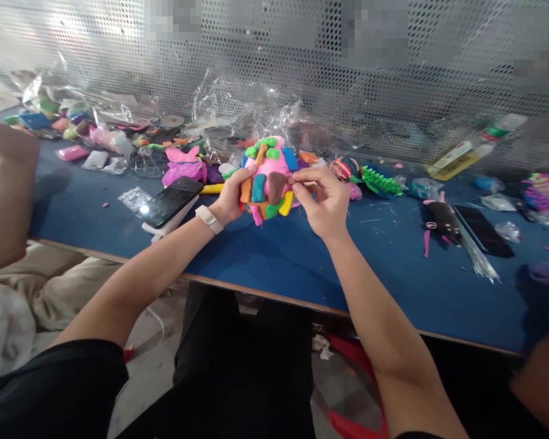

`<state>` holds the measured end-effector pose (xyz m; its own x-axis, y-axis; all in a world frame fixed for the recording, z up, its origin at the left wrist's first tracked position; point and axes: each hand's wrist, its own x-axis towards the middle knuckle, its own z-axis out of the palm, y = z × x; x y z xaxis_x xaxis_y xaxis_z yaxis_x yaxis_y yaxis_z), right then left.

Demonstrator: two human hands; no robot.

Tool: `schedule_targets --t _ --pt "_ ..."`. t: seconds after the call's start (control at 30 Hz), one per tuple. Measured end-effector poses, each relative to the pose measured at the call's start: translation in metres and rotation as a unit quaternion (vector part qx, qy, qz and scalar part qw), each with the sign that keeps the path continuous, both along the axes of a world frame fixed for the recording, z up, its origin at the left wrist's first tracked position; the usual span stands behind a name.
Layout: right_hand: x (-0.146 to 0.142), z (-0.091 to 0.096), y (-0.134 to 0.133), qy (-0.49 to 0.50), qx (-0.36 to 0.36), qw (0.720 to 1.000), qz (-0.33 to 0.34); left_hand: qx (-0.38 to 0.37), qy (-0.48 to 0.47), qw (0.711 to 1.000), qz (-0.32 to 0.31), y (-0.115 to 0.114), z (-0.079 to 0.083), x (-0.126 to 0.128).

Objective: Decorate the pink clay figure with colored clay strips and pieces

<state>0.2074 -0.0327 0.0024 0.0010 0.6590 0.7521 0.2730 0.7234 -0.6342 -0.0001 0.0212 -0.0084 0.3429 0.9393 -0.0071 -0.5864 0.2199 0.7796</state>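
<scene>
A rounded pink modelling-clay figure (274,167), covered with green, blue, orange, brown and yellow clay patches, is held above the blue table. My left hand (232,196), with a white band on its wrist, grips the figure from its left side, thumb on top. On the other side, my right hand (322,198) has thumb and forefinger pinched at the edge of a brown patch (277,188). Whether those fingertips hold a separate bit of clay is too small to tell. Behind the figure lie clear plastic wrappers (242,100) and scraps of coloured clay.
A phone (171,201) rests on a white box to the left; another phone (484,230) lies at right beside a black clay figure (441,221). A tilted bottle (476,146) leans near the perforated metal panel (302,49). Other people's arms (4,195) show at both sides.
</scene>
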Motion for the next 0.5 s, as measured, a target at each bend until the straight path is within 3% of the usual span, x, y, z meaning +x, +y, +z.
schedule_targets --t 0.3,0.5 --pt "0.003 0.002 -0.003 -0.046 0.015 0.999 -0.013 0.009 0.020 1.000 0.013 0.004 -0.005 -0.003" --pt "0.006 -0.008 0.012 0.068 -0.030 0.997 -0.028 0.034 0.019 0.999 0.025 0.004 -0.003 -0.001"
